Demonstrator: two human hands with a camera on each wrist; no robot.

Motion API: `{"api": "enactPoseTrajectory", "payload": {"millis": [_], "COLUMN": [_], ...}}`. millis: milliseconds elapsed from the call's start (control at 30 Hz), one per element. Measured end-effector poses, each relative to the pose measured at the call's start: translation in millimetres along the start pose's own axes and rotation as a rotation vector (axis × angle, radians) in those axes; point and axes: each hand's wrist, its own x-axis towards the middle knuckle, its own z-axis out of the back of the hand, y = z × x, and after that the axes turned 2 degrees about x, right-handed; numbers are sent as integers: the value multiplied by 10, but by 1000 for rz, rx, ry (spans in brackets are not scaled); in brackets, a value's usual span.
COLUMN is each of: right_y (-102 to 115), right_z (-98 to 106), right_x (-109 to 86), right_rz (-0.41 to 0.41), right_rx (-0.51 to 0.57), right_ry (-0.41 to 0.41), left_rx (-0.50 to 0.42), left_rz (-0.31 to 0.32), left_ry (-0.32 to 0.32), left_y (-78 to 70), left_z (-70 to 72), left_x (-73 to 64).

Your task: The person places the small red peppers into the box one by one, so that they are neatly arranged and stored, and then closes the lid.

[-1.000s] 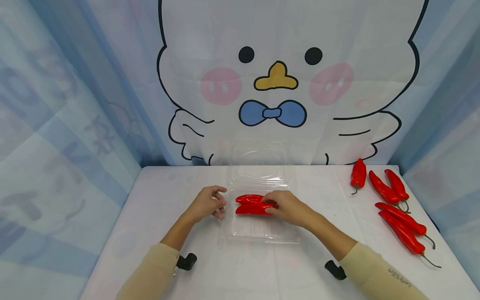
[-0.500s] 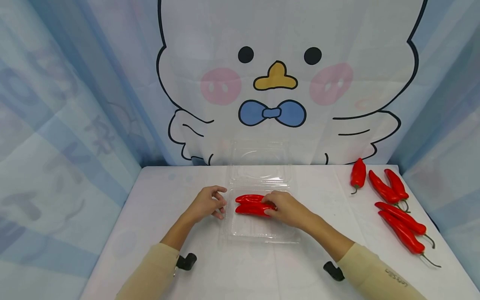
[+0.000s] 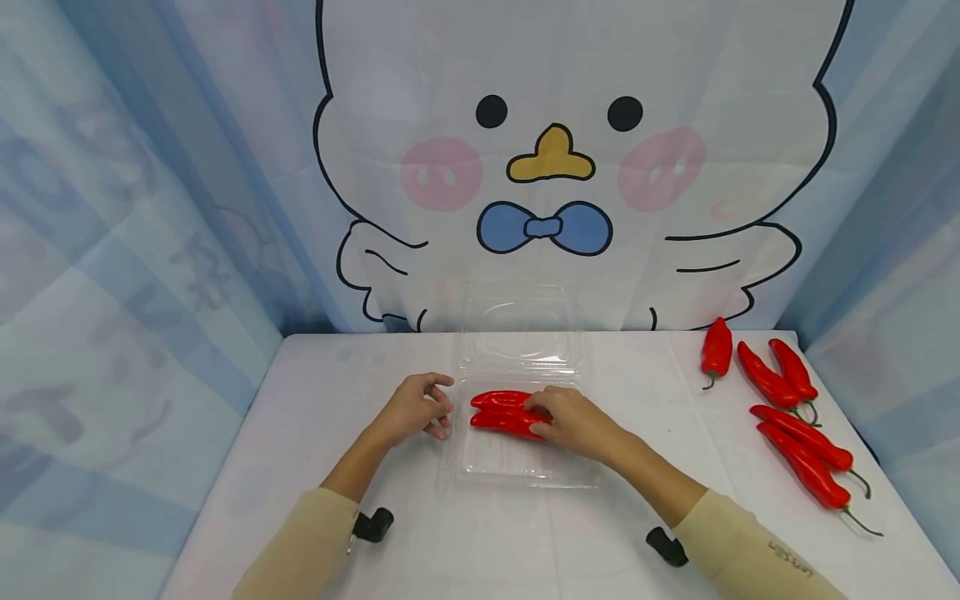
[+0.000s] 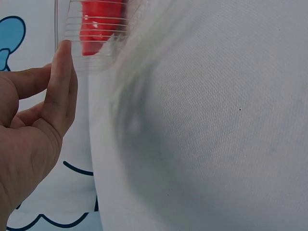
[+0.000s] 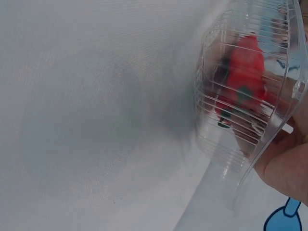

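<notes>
A clear plastic clamshell box (image 3: 517, 467) lies on the table with its lid raised at the back. Inside, toward the rear, a red chili pepper (image 3: 495, 398) and a second one in front of it (image 3: 501, 422) lie side by side. My right hand (image 3: 576, 421) reaches into the box and pinches the stem end of the front pepper, which it partly covers. Through the ribbed wall in the right wrist view, a red pepper (image 5: 246, 67) shows its green cap. My left hand (image 3: 416, 407) holds nothing; in the left wrist view its extended fingertips (image 4: 64, 53) meet the box's edge.
Several red chili peppers (image 3: 804, 462) lie at the table's right side, stems toward the front. A patterned curtain (image 3: 555, 275) hangs behind the table, and blue-white curtains flank both sides. Black wrist mounts (image 3: 372, 524) sit by the sleeves.
My right hand has shifted slightly toward me, and the front pepper's stem end has swung slightly forward with it. My left hand has stayed in place.
</notes>
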Motion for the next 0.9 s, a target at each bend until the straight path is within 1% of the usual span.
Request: {"api": "enactPoseTrajectory", "payload": {"millis": [433, 600, 833, 900], "right_y": [25, 26, 29, 32], "right_z": [-40, -50, -49, -45], "right_x": [-4, -9, -4, -2], "right_rz": [-69, -71, -70, -69], "right_rx": [24, 30, 42, 43], "right_ry": [-10, -16, -19, -19], "left_rx": [1, -3, 2, 0], "left_rz": [-13, -9, -24, -20], "left_ry": [-2, -4, 5, 6], "left_y": [3, -2, 5, 9], "left_z": [-2, -3, 2, 4], "left_x": [-11, -17, -11, -6]}}
